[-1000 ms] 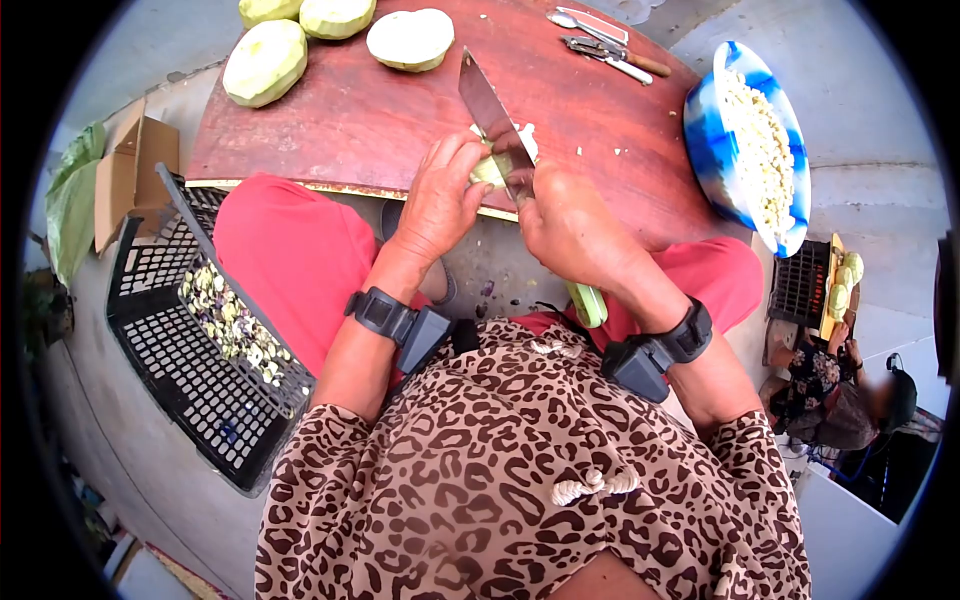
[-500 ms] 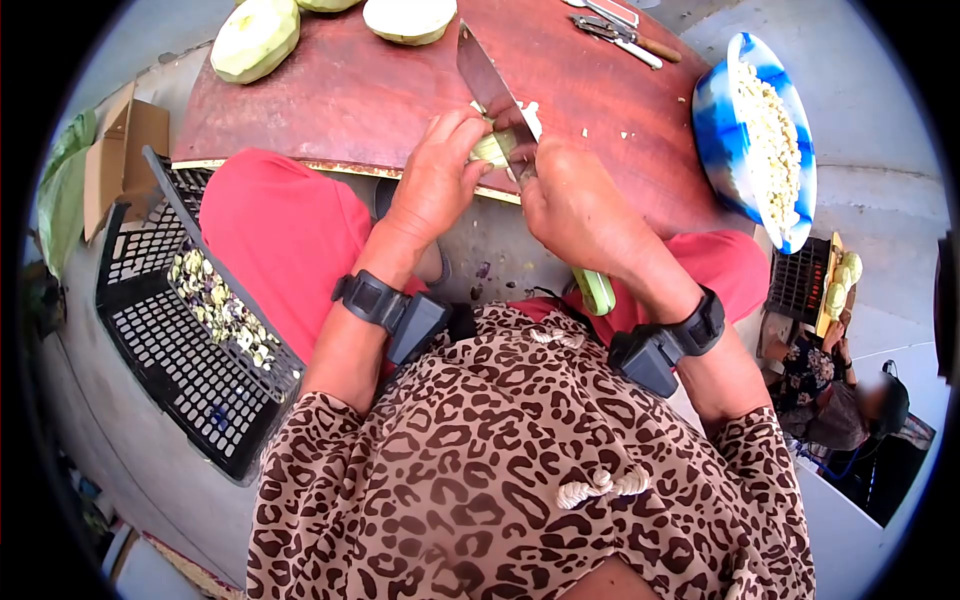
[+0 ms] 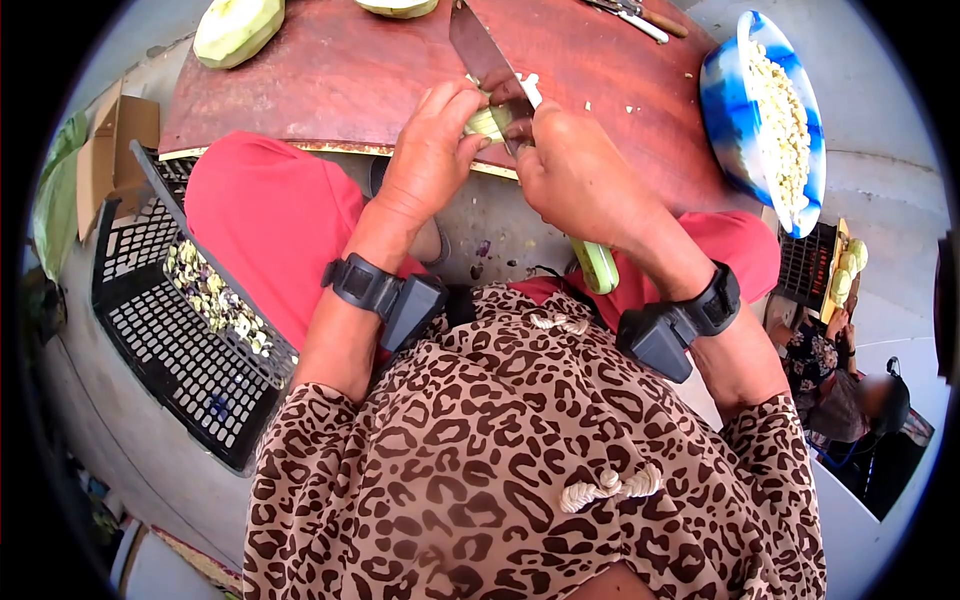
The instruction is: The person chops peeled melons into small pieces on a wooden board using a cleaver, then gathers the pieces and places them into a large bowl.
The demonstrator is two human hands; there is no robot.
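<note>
A broad-bladed knife [image 3: 484, 50] points up and to the left over the red table [image 3: 330, 80]. My right hand [image 3: 572, 172] is closed around its handle at the table's near edge. Beside the blade, my left hand [image 3: 432, 150] pinches a pale green vegetable piece [image 3: 486, 123] between thumb and fingers. The blade lies against the right side of that piece. White scraps [image 3: 530, 80] rest just behind the knife. Peeled pale vegetables [image 3: 238, 30] sit at the far left of the table. A green vegetable [image 3: 596, 266] shows below my right forearm.
A blue and white bowl [image 3: 730, 110] of chopped pieces is at the right. Small tools [image 3: 640, 22] lie at the far edge. A black crate [image 3: 180, 330] with peelings is at the left, near a cardboard box [image 3: 125, 145]. Another person [image 3: 838, 405] is at the lower right.
The view has shifted slightly, so the table and its vegetables appear higher in the frame. Both hands keep their hold, with the knife still at the piece.
</note>
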